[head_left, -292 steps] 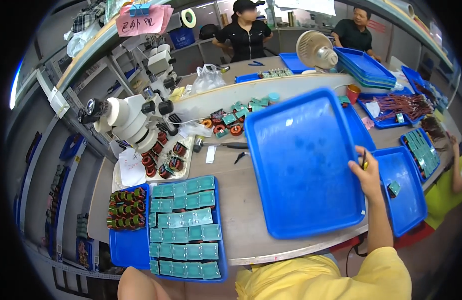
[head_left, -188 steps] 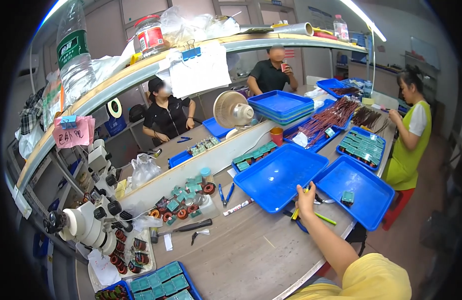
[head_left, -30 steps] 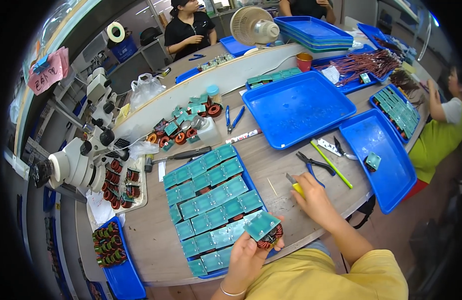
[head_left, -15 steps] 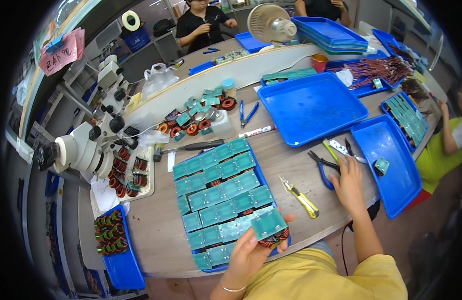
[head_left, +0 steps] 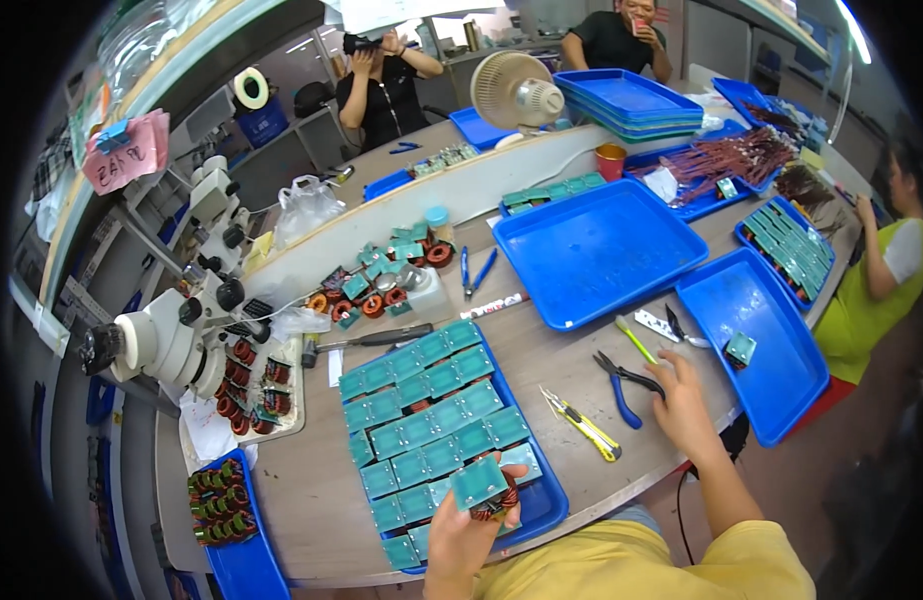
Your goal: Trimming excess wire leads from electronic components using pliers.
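My left hand grips a green circuit board with a copper-wound coil under it, board side up. It hangs over the front of a blue tray that is filled with rows of similar green boards. Over the table to the right, my right hand has its fingers apart, its fingertips beside one handle of the blue-handled pliers. Whether they touch the handle I cannot tell. A yellow utility knife lies between the tray and the pliers.
A blue tray at right bears one board; a larger blue tray stands behind. Cutters, a marker, a pile of coils, a microscope and a tray of coils surround the work. Several people sit nearby.
My view has shifted a little. My left hand has moved left over the tray with the board. My right hand stays by the pliers, its fingers a little lower.
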The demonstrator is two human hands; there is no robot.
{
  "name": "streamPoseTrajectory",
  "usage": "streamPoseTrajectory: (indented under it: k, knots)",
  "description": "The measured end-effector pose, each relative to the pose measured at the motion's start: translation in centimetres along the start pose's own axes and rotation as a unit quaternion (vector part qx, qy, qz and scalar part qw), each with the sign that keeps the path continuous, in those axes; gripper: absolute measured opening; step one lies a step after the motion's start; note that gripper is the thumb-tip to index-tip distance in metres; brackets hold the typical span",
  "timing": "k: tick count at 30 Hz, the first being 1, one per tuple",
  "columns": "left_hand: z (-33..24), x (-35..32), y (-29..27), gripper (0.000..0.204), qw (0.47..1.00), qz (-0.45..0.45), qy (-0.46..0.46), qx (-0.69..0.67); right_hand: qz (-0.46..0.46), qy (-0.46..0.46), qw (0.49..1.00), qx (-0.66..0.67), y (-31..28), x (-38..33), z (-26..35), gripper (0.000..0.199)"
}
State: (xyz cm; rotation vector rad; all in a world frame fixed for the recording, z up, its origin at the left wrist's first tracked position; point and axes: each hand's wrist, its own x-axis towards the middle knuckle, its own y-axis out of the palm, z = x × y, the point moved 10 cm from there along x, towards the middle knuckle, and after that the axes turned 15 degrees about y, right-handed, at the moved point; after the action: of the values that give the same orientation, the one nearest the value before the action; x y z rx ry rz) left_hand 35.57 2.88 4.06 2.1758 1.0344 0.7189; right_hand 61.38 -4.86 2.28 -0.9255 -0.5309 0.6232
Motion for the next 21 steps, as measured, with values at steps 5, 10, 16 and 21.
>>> streamPoseTrajectory:
  k: [5, 10, 16, 21]
  knots:
    - [0.5, -0.6, -1.8, 0.06, 0.994, -0.024, -0.007, 0.111, 0.041, -0.228, 0.965, 0.124, 2.3, 4.4, 13.2, 0.034]
    - [2.4, -0.9, -1.9, 0.037, 0.992, 0.017, -0.006, 0.125, 0.006, -0.32, 0.947, -0.028, 11.7, 14.1, 22.4, 0.033]
    - [3.1, -3.7, -4.3, 0.03, 0.978, -0.091, -0.05, 0.178, -0.018, -0.381, 0.886, -0.266, 22.5, 17.9, 22.5, 0.022]
    - [3.2, -1.8, -2.3, 0.054, 0.986, 0.021, -0.057, 0.158, -0.07, -0.444, 0.88, -0.152, 19.2, 17.3, 22.8, 0.022]
